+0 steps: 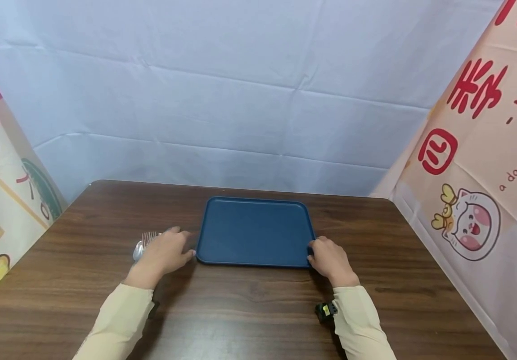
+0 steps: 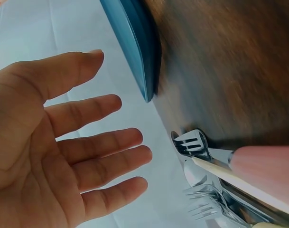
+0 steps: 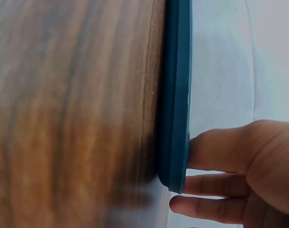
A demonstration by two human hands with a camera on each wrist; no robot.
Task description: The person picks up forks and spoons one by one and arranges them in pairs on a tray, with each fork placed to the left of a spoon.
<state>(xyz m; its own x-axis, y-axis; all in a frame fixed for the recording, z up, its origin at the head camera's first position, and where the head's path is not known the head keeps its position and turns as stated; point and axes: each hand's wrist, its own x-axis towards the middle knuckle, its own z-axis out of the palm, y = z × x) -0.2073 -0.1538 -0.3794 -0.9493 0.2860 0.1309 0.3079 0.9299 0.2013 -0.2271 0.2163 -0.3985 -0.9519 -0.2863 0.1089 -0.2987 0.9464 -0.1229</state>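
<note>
A blue rectangular tray (image 1: 258,232) lies flat on the wooden table. My right hand (image 1: 330,257) holds its near right corner; in the right wrist view the thumb (image 3: 220,149) meets the rim while the other fingers reach along the tray's side. My left hand (image 1: 168,252) is just left of the tray, apart from its edge. The left wrist view shows that palm (image 2: 35,156) bare, fingers extended. Beneath and beside the left hand lies cutlery: a fork (image 1: 150,237) and a spoon (image 1: 138,251). Several pieces appear closer up, including a fork (image 2: 192,142) and a pink handle (image 2: 265,166).
The dark wooden table (image 1: 249,310) runs back to a pale cloth backdrop (image 1: 222,100). Printed cloths hang at both sides, the right cloth (image 1: 479,165) with red characters and a cartoon cat. A small black device (image 1: 326,311) sits at the right wrist.
</note>
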